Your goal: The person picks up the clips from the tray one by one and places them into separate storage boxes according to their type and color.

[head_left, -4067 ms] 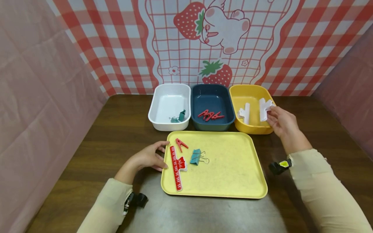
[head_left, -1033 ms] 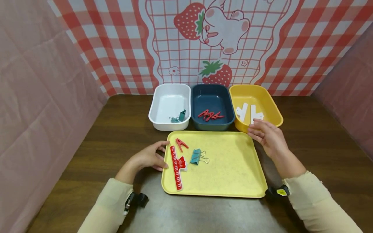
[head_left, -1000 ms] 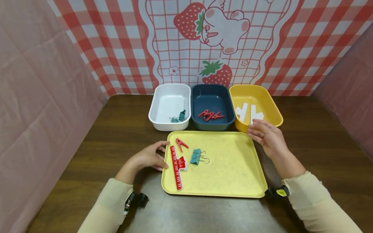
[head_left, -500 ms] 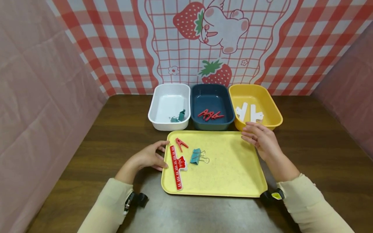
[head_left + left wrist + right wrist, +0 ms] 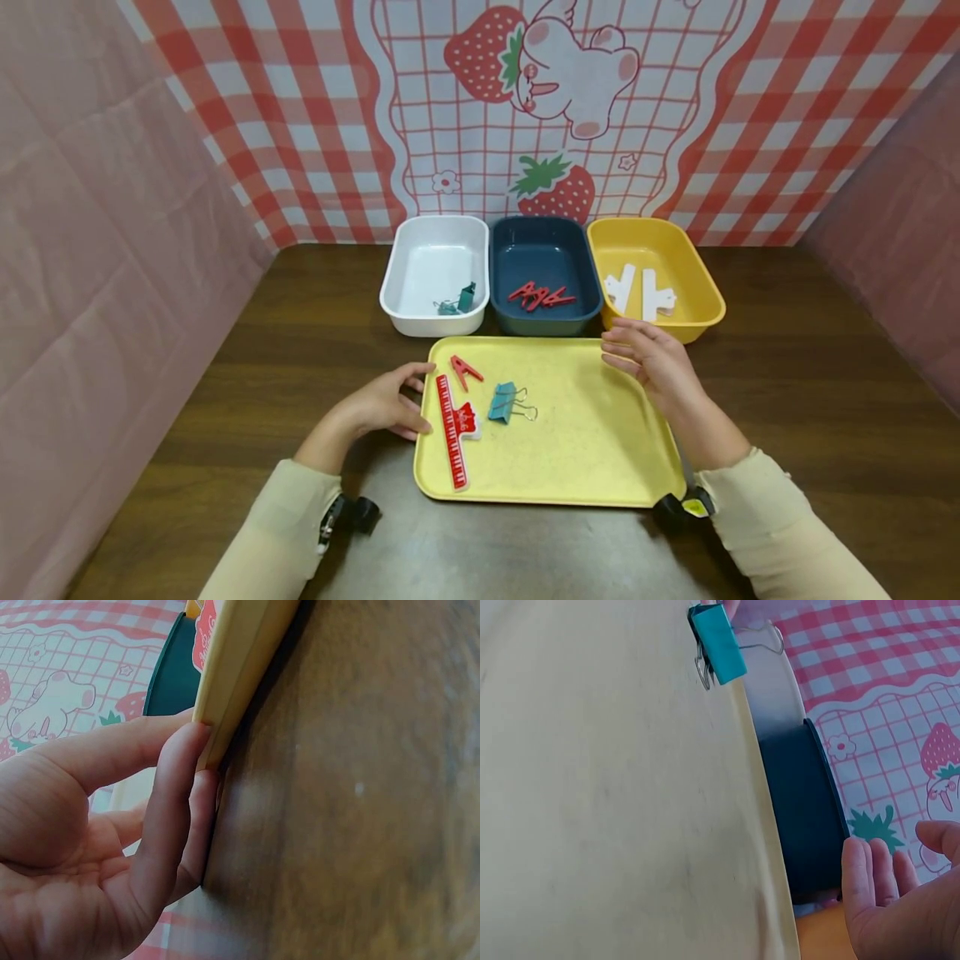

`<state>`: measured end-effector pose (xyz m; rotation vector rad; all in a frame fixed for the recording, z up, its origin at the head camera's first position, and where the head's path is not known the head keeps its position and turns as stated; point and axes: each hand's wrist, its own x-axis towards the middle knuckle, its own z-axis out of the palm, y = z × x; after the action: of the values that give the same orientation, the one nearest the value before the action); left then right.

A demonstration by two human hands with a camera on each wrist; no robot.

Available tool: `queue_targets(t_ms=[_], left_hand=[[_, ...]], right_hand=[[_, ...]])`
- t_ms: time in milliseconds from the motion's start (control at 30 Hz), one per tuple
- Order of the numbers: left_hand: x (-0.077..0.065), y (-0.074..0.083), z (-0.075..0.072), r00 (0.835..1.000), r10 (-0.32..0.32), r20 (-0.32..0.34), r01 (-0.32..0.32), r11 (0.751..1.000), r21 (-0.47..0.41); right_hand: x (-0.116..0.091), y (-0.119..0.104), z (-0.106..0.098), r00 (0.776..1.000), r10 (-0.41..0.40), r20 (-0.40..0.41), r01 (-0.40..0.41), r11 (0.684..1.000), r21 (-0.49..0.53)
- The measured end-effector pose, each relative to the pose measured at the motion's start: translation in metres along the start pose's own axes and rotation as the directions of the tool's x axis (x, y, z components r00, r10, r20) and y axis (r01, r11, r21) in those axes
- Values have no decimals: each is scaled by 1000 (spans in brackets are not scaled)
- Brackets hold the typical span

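A left hand (image 5: 380, 406), fingers spread, is touching one yellow tray (image 5: 577, 454) bearing three clips (image 5: 502, 403). A right hand (image 5: 654, 358), fingers loosely extended, is hovering near three bins (image 5: 546, 254).

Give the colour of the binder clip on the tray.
The binder clip is teal, clearest in the right-wrist view.

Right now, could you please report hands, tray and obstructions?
Left hand touching tray; right hand empty; red peg, red clip, teal binder clip aboard; no obstruction visible.
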<state>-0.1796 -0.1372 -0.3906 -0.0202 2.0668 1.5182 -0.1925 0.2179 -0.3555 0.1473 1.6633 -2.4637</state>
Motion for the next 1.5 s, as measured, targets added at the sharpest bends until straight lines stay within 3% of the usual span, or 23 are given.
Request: queue_targets(t_ms=[1000, 1500], left_hand=[[-1, 2, 0, 1000, -6, -7, 7, 1000, 14], [-1, 1, -2, 1000, 21, 20, -21, 1000, 18]], right_hand=[[2, 16, 31, 998, 59, -37, -63, 991, -116], [2, 26, 39, 998, 65, 5, -64, 988, -139]])
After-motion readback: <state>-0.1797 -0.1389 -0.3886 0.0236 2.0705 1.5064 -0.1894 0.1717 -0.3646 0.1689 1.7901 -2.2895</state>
